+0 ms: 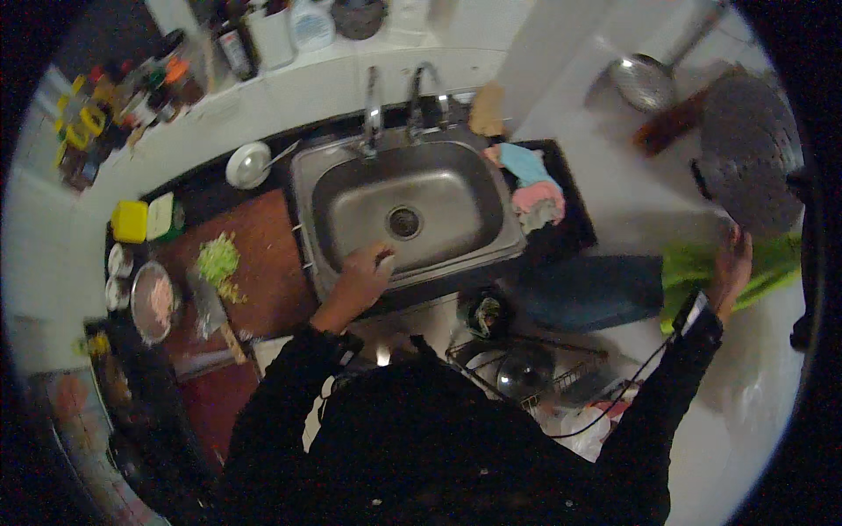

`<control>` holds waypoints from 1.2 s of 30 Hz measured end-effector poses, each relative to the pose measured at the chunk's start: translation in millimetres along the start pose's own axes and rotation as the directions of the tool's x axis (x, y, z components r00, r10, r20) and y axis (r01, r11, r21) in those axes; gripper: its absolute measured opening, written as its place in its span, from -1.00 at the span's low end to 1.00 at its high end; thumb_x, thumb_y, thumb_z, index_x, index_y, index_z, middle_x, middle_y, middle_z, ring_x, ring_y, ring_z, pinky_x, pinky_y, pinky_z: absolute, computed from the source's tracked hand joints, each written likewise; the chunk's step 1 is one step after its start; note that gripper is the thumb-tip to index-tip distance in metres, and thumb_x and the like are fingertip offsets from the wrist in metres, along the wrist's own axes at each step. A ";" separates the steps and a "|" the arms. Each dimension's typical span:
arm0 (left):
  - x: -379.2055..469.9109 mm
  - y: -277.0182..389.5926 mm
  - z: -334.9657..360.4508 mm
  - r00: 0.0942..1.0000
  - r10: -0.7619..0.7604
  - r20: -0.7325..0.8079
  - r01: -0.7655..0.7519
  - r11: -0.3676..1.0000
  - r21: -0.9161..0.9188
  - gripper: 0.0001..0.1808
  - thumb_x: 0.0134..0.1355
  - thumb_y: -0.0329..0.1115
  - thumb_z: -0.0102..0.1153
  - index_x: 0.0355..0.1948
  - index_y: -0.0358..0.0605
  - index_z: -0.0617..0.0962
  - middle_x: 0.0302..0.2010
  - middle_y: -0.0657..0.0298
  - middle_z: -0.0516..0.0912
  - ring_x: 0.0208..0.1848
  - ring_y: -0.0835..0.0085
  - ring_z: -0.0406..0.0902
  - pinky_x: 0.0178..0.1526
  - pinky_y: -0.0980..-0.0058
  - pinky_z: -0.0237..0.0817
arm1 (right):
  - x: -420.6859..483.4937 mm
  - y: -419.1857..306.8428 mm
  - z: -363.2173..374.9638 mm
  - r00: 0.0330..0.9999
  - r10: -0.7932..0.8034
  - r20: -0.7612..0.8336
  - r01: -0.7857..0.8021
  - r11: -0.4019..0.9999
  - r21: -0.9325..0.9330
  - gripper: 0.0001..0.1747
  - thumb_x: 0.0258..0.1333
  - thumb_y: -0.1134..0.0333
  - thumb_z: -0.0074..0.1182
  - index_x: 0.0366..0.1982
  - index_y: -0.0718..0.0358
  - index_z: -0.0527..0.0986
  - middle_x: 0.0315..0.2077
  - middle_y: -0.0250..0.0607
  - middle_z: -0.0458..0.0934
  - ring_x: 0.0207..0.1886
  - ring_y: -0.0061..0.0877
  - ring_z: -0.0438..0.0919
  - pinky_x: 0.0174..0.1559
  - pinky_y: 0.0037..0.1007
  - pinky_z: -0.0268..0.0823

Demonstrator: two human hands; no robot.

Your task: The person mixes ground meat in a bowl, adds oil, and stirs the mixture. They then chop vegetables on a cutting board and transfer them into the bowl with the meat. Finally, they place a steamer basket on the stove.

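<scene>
My left hand [358,279] is over the near rim of a stainless steel sink [342,230], its fingers curled in. Nothing can be made out in it, apart from a small pale spot by the fingertips. Far to the right, my right hand [733,269] is against a bright green cloth [687,283] beside the white wall. Blur hides whether its fingers grip the cloth. A dark blue cloth [592,292] adjoins the green one. Just above the right hand hangs a dark round pan [746,164].
Left of the sink, chopped green vegetable [219,258] and a cleaver [207,306] lie on a brown cutting board [270,289]. A metal bowl [139,306] holds pinkish food. Two taps [373,108] rise behind the sink; cloths [536,191] lie to its right. A wire rack [579,375] is below.
</scene>
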State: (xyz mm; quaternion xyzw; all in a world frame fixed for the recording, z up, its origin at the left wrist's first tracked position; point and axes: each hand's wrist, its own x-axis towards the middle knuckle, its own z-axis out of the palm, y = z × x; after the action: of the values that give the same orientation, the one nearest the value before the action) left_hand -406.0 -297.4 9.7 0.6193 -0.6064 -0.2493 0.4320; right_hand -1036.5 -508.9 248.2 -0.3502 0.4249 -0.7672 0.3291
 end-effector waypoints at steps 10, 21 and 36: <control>-18.0 6.9 -12.3 0.964 -0.266 -0.009 0.266 0.964 0.026 -0.75 0.21 -0.30 -0.01 -0.16 -0.20 0.54 -0.23 -0.03 0.61 -0.14 0.11 0.56 -0.06 0.27 0.34 | -95.4 107.4 50.5 0.687 0.405 0.604 -0.417 0.900 -0.129 -0.89 0.26 0.30 -0.01 -0.29 0.18 0.42 -0.32 -0.38 0.49 -0.27 -0.58 0.43 -0.14 -0.45 0.30; -130.0 -13.1 -69.2 0.825 -0.323 -0.464 0.294 0.946 -0.138 -0.83 0.18 -0.40 0.10 -0.23 -0.26 0.50 -0.36 0.13 0.56 -0.28 0.35 0.52 -0.19 0.40 0.35 | -301.9 224.5 234.5 0.307 0.648 0.697 -0.509 0.731 -0.455 -0.83 0.20 0.31 0.10 -0.45 0.13 0.39 -0.50 -0.44 0.43 -0.48 -0.65 0.38 -0.43 -0.53 0.29; -502.6 -53.2 -130.0 0.002 -0.781 -0.625 0.405 0.572 -0.713 -0.85 0.18 -0.44 0.08 -0.20 -0.15 0.52 -0.42 0.28 0.55 -0.48 0.52 0.53 -0.45 0.56 0.34 | -579.8 201.7 301.4 -0.303 0.661 0.686 -0.244 0.643 -0.726 -0.92 0.08 0.41 0.09 -0.43 0.12 0.41 -0.58 -0.48 0.39 -0.56 -0.72 0.36 -0.52 -0.65 0.23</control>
State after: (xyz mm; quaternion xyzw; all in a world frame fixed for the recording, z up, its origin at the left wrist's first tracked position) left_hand -339.7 212.8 -77.6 0.7544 0.1337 -0.1127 0.6327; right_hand -436.4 -255.8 39.6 -0.6203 0.2636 0.0012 0.7388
